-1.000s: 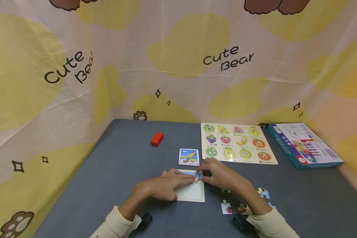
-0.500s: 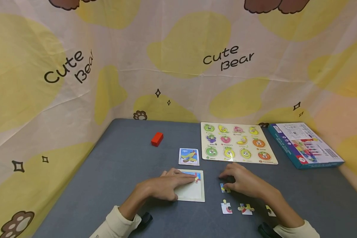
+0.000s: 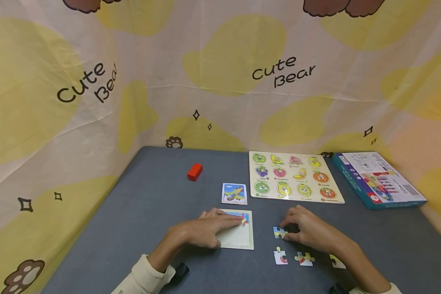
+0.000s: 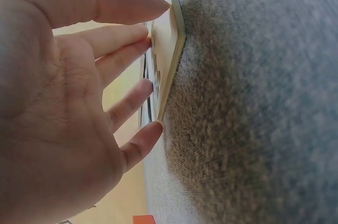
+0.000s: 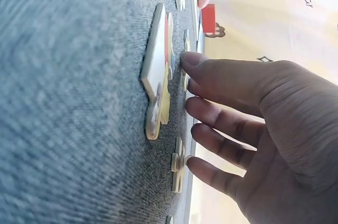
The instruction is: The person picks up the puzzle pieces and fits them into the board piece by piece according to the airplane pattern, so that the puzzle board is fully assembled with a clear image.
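My left hand (image 3: 204,228) rests on a white puzzle tray (image 3: 239,241), its straight fingers over the top and its thumb near the lower edge. At the tray's upper right lies a puzzle piece (image 3: 245,221) with blue and pink parts; my fingers cover the rest of that row. To the right, my right hand (image 3: 314,232) is at a blue-and-yellow puzzle piece (image 3: 278,232) lying flat on the table. Its thumb tip is at the piece's right edge, with the fingers loosely bent. In the right wrist view, another piece (image 5: 177,167) lies near the little finger.
Loose pieces lie nearer me: a white-and-pink one (image 3: 280,257), a red-and-yellow one (image 3: 304,259) and a yellow one (image 3: 337,261). Behind the tray are an airplane picture card (image 3: 234,193), a red block (image 3: 195,172), a fruit board (image 3: 297,196) and a box (image 3: 389,179).
My right hand has left the tray's upper right corner, where the piece now lies, and moved right to the blue-and-yellow piece. My left hand has stayed on the tray.
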